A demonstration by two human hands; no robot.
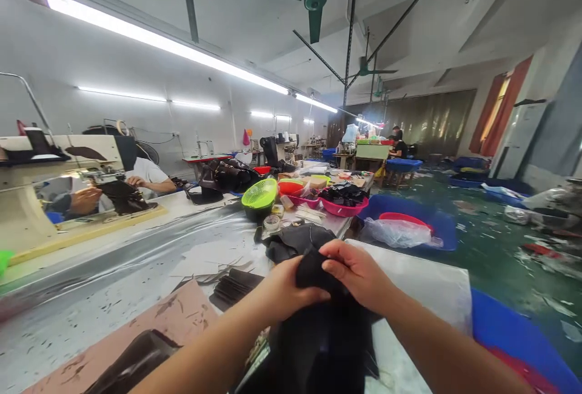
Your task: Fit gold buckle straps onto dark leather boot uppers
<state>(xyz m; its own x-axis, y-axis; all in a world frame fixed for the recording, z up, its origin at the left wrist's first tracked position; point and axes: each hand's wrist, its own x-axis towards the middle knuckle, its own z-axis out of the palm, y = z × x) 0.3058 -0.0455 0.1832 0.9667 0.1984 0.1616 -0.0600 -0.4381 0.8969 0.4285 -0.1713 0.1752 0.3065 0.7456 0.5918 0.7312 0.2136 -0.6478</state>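
Black fabric (311, 270) is pinched in the closed grips of both left hand (285, 290) and right hand (357, 271).

A worktable (136, 285) carries dark cut pieces (236, 287), white sheets (213, 259) and baskets (260, 195).

Bare forearms (213, 342) taper toward the wrists (394, 298); left hand (284, 290) and right hand (361, 273) are bare.

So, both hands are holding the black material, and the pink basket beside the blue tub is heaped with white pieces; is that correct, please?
Not quite: the pieces in the pink basket beside the blue tub are black, as the head view shows. The left hand and right hand do hold the black material.
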